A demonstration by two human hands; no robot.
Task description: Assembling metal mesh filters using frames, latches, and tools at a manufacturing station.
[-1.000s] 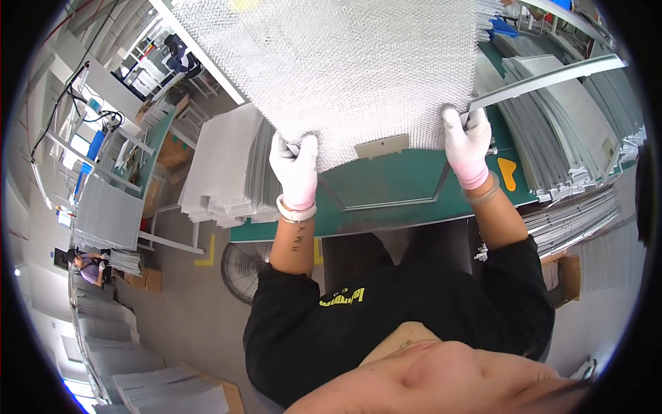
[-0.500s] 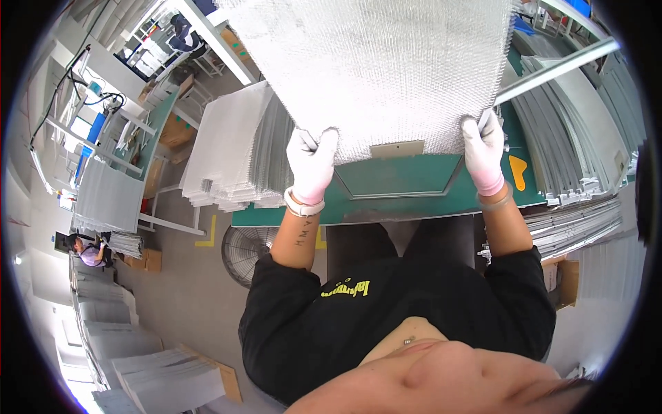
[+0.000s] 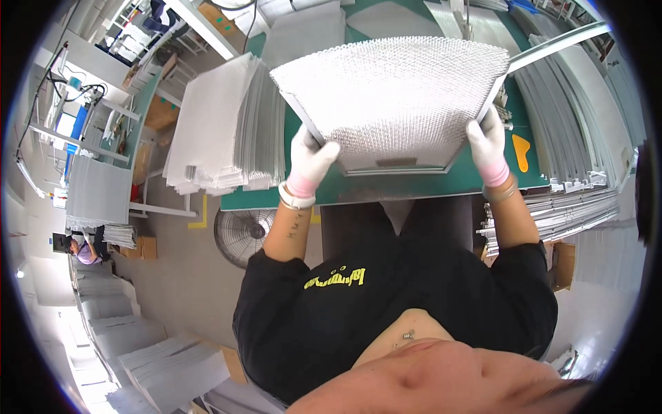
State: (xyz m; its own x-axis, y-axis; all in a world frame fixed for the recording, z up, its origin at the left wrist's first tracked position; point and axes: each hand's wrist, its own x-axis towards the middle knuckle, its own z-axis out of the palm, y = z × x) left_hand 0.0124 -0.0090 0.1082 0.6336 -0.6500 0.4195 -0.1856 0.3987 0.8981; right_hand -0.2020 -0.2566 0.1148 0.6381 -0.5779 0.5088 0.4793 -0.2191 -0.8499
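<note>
A silvery mesh sheet [image 3: 393, 96] lies tilted over the green-topped table in front of me, its far edge bowed upward. Beneath it, a thin grey metal frame [image 3: 427, 170] shows along the near end and up both sides. My left hand [image 3: 312, 160], in a white glove with a pink cuff, is closed on the left edge of mesh and frame, thumb on top. At the right edge my right hand [image 3: 488, 146], gloved alike, grips in the same way. A small plate [image 3: 396, 163] sits at the sheet's near end. Whether the mesh is seated in the frame I cannot tell.
Stacked mesh sheets [image 3: 210, 127] stand on the left, and stacked framed panels [image 3: 562, 117] on the right. A yellow-orange tool [image 3: 520, 152] rests on the green table [image 3: 276, 198]. Below left is a floor fan [image 3: 243, 234]. Another person [image 3: 84, 248] works far left.
The mesh sheet has come down and nearer, from high over the table onto the frame. Both hands stay at its sides, and the frame's side rails now show along the sheet's edges.
</note>
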